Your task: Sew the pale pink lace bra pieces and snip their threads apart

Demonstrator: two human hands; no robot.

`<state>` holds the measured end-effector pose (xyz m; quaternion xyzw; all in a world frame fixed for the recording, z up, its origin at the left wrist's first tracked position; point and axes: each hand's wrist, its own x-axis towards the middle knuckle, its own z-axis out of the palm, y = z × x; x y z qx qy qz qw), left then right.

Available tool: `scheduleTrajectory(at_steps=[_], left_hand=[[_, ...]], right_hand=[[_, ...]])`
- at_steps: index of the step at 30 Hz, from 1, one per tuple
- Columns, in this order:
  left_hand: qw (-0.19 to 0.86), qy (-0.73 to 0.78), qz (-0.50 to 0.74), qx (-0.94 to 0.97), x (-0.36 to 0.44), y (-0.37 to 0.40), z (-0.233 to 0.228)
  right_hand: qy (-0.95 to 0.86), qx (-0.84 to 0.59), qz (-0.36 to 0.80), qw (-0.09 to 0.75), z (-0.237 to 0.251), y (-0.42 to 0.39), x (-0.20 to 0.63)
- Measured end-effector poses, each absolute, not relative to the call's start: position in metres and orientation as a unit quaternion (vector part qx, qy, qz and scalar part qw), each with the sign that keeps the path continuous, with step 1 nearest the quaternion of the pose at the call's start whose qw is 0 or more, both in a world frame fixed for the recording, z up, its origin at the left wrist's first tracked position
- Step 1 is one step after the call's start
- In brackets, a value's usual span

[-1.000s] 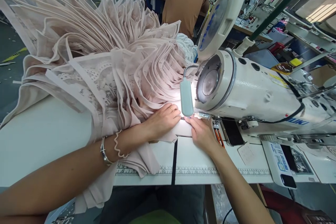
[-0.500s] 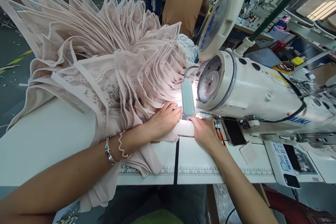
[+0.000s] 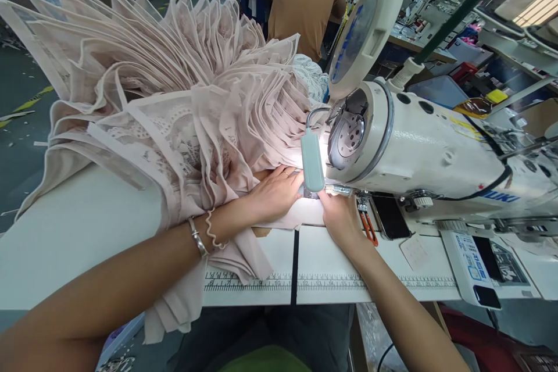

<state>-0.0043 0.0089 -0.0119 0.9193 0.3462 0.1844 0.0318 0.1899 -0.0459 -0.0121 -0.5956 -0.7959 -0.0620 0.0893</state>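
My left hand (image 3: 275,195) lies on the pale pink fabric (image 3: 279,222) just left of the needle area, its fingers stretched out toward the machine. My right hand (image 3: 342,215) is at the right side of the needle area, thumb pointing in beside the presser foot. Most of its fingers are hidden under the head of the white sewing machine (image 3: 436,139). A small grey-green lamp (image 3: 312,161) on a bent neck lights the spot and covers the needle. The fabric belongs to a big heap of pink garment pieces with lace (image 3: 165,133), partly hanging over the table's front edge.
Orange-handled snips (image 3: 368,226), a black phone (image 3: 390,218) and a paper slip (image 3: 414,253) lie right of my hand. A control box (image 3: 468,270) sits farther right. A ruler strip (image 3: 331,283) runs along the front edge. A person in a brown shirt (image 3: 303,0) works ahead.
My left hand and forearm have shifted slightly right, and the hanging fabric has moved right with them. The round disc inside the machine's end looks turned. My right hand has barely moved.
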Motion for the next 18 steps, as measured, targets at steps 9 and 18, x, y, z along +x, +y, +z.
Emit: scheduleTrajectory(at_steps=[9, 18], left_hand=[[0.134, 0.36, 0.184, 0.905, -0.0065, 0.0111, -0.0158], [0.121, 0.36, 0.183, 0.907, -0.0048, 0.0099, -0.0146]], right_hand=[[-0.786, -0.595, -0.159, 0.052, -0.0144, -0.0561, 0.187], [-0.79, -0.596, -0.129, 0.059, -0.0112, -0.0551, 0.1875]])
